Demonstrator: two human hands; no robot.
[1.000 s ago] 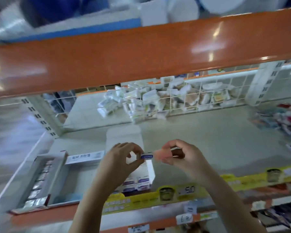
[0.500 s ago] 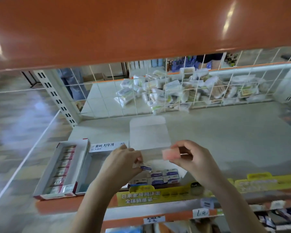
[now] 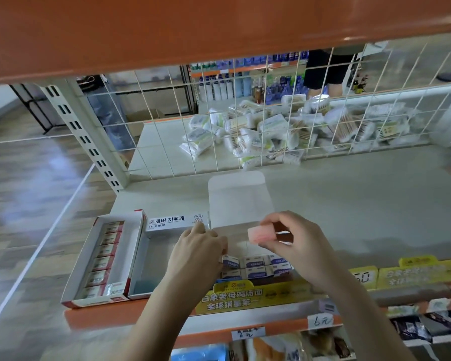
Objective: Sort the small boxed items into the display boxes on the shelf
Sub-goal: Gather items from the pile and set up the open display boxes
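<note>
The left hand (image 3: pixel 198 246) reached down into the white display box (image 3: pixel 238 201) on the shelf (image 3: pixel 349 204), its fingers curled on a small blue-and-white boxed item (image 3: pixel 229 261) beside the rows of like items (image 3: pixel 263 268) at the near end. The right hand (image 3: pixel 294 238) hovered above that box, pinching a pink item (image 3: pixel 260 233) between thumb and fingers. To the left stood a red-trimmed display box (image 3: pixel 102 259), filled with a row of items.

Left hand (image 3: pixel 197 252) covered near-left corner of blue-labelled small boxes (image 3: pixel 255 267); its fingertips hidden, grip unclear. Print on small boxes too small to read. Right hand (image 3: pixel 296 239) hid far end of pink block (image 3: pixel 261 233). Both forearms cut off by bottom edge.
</note>
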